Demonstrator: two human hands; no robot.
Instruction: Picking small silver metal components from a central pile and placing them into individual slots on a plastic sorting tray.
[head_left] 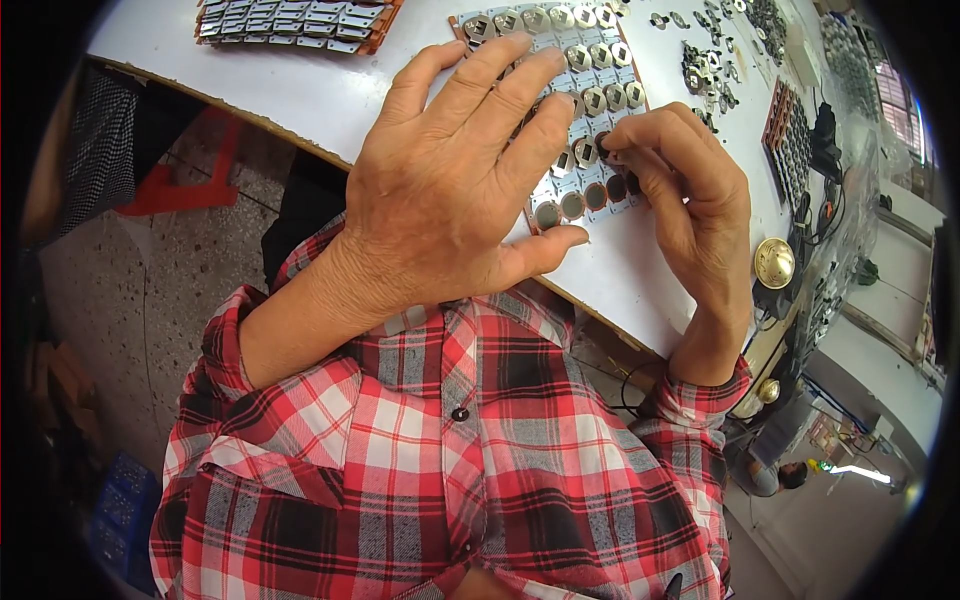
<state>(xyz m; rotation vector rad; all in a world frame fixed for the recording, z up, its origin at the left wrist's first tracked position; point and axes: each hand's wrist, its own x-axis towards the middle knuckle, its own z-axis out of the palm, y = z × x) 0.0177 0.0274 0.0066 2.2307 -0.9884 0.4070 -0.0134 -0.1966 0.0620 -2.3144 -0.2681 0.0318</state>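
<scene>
A pale circuit-board panel lies at the near edge of the white table, partly covered by my hands. Rows of shiny metal clips sit across its far and middle parts, while the nearest row shows flat, dark round discs. My left hand rests palm down over the panel's left side, fingers spread, thumb by the nearest row. Over the panel's right side my right hand pinches with thumb and forefinger beside a clip in the second-nearest row. Whatever is between those fingertips is too small and hidden to name.
Stacked board panels lie at the far left of the table. Loose metal clips are scattered beyond my right hand. Farther right stand another filled panel and a gold-coloured dome. A person is at the lower right.
</scene>
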